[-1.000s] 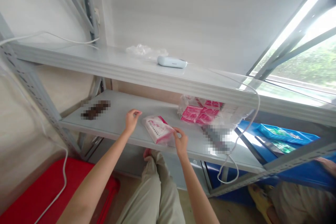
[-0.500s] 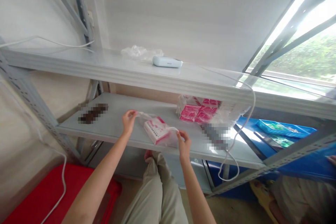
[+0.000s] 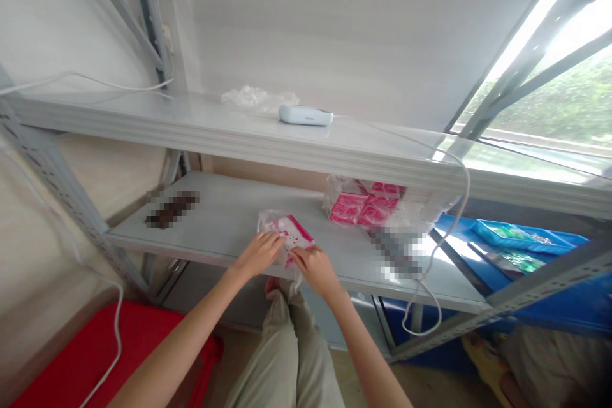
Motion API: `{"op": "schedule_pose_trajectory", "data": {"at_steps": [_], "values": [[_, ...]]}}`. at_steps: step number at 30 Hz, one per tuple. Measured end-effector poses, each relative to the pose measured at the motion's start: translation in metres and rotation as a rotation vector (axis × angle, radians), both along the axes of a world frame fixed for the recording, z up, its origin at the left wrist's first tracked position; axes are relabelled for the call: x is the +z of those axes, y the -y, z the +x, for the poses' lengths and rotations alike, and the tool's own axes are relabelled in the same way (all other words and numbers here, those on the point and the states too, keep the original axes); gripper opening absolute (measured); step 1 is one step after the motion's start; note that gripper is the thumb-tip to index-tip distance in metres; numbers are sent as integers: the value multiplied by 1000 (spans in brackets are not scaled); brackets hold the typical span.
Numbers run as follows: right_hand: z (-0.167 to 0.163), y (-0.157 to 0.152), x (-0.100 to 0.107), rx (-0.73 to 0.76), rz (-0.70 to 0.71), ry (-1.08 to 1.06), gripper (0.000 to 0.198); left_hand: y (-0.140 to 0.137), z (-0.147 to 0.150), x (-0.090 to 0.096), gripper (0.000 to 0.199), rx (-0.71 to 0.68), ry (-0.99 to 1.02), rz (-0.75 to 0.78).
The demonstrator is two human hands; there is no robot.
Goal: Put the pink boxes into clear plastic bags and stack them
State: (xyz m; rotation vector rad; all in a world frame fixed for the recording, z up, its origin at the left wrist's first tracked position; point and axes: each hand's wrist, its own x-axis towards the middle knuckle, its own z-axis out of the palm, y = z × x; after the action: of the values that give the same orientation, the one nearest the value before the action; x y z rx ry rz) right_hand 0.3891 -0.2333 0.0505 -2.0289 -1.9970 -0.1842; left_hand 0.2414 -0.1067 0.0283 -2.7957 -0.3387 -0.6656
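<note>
Pink-white box (image 3: 292, 229): flat, rectangular, in crinkled clear plastic bag (image 3: 265, 219).

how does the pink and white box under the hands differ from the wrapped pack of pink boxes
The pink-and-white box is single; the wrapped pack of pink boxes groups several. The box has the left hand and right hand on it or its clear plastic; no hand touches the pack. The box is nearer the front edge of the shelf, the pack farther back to the right. Both show pink and clear plastic.
</note>
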Motion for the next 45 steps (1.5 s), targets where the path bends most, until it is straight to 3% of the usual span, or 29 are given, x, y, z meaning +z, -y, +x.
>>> {"op": "schedule_pose_trajectory", "data": {"at_steps": [3,6,9,12,17,20,24,27,30,34,38,43,45], "values": [[-11,9,-12,-86,-45,-16,27,10,-5,-6,26,11,-36,72],[-19,14,-19,-169,-55,-99,26,17,-7,-15,23,-65,13,121],[-20,15,-23,-248,-46,-133,23,19,-11,-26,28,-160,80,108],[-19,16,-28,-223,-13,-6,19,19,-16,-37,29,-147,78,42],[-25,14,-41,29,243,161,14,20,-22,-52,34,-32,78,-127],[-26,12,-49,81,248,120,15,14,-20,-57,31,93,136,-257],[-17,10,-54,-132,200,-49,19,-4,-8,-56,30,346,243,-405],[-8,8,-56,-331,209,-143,23,-18,2,-46,31,547,201,-529],[-2,4,-58,-430,245,-206,25,-25,10,-32,31,649,176,-583],[2,-5,-57,-476,346,-311,30,-25,12,-22,35,637,216,-562],[7,-11,-58,-513,434,-397,35,-26,10,-26,44,653,271,-591],[20,-17,-65,-468,528,-534,40,-46,16,-35,33,516,443,-731],[28,-23,-70,-439,560,-593,40,-62,23,-38,30,437,571,-855]]}}
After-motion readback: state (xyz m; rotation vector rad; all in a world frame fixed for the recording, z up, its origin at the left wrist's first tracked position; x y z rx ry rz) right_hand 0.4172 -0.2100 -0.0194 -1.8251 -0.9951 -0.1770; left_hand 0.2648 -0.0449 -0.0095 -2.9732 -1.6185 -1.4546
